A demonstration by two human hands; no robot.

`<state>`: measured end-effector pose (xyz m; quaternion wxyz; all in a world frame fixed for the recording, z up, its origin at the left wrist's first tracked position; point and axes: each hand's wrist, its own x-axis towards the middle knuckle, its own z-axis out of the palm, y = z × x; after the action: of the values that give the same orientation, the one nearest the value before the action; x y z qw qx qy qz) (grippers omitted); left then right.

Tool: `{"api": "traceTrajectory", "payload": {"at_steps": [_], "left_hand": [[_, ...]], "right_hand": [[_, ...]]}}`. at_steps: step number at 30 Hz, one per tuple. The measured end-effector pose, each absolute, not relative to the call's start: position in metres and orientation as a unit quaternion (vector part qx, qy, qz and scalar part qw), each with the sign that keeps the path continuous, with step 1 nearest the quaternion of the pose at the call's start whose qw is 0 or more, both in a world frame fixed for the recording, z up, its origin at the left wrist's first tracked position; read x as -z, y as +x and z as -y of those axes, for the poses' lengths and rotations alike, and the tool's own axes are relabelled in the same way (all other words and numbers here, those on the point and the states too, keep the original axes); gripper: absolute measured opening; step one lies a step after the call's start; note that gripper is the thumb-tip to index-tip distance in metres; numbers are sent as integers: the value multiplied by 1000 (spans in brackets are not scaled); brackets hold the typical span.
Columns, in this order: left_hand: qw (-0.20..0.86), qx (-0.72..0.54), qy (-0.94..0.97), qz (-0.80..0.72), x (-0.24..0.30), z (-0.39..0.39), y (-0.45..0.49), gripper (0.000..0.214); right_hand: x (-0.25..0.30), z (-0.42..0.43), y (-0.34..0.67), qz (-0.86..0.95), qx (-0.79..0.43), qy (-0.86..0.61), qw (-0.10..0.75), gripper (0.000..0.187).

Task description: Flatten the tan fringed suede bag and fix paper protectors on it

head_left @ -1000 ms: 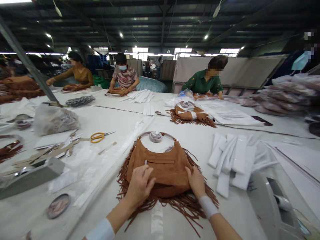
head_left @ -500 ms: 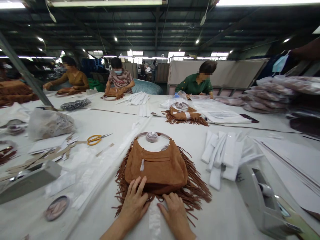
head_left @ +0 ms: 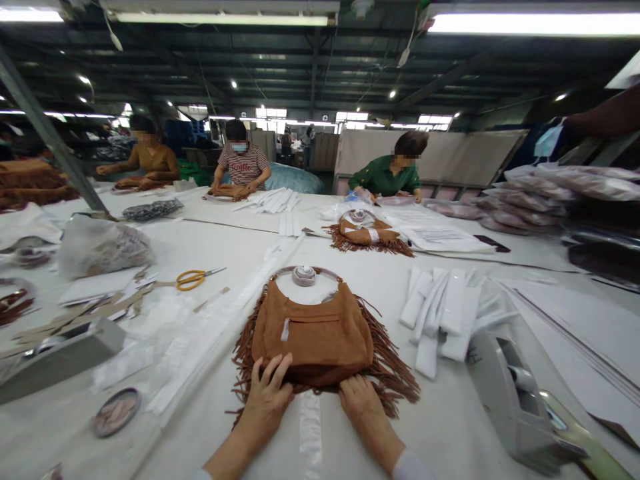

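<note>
A brown suede handbag [head_left: 315,333] with long side fringe [head_left: 395,360] lies in front of me, its wrapped strap curving away at the top. My left hand [head_left: 270,393] rests at its lower left corner, fingers apart and fingertips on the front panel. At the lower right edge, my right hand [head_left: 364,403] has its fingers bent and close together over the fringe; the fingertips are partly hidden. Between my wrists a clear plastic strip [head_left: 311,433] runs from under the bag toward me. A silvery wrapped zip pull [head_left: 285,330] hangs on the bag's front.
Yellow-handled scissors [head_left: 191,279] lie left, near a tape dispenser [head_left: 60,360] and a tape roll [head_left: 117,413]. White wrapped strips [head_left: 443,313] and another dispenser [head_left: 520,400] are on the right. A second fringed bag [head_left: 367,233] lies farther back. Several people work across the table.
My right hand has shifted right and slightly up along the bag's lower edge, its fingers now more bent. The left hand stays at the lower left corner. The strip between them shows more.
</note>
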<state>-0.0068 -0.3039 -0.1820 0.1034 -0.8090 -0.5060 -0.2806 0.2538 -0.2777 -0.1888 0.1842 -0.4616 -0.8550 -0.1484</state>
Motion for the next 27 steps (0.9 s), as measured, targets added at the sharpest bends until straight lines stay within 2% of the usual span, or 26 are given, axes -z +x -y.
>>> {"api": "traceTrajectory", "payload": {"at_steps": [5,10,15,19,23,27], "left_hand": [[93,309,-805,498,183,305,-9,8],[62,319,-799,505,179,308,-8,11],[53,322,-798,506,175,307,-9,10],[47,323,-789,520,174,307,-8,12],[43,328,-777,536,177,305,-7,11],[50,334,-777,531,178,303,-8,11]], "right_hand": [[164,282,285,837,136,-492,198,22],[154,309,262,849,61,-468,238,19],[165,315,221,861,-19,-468,196,29],[177,306,211,849,-2,-495,187,27],[191,299,207,842,29,-503,194,17],[197,293,204,856,53,-480,181,21]]}}
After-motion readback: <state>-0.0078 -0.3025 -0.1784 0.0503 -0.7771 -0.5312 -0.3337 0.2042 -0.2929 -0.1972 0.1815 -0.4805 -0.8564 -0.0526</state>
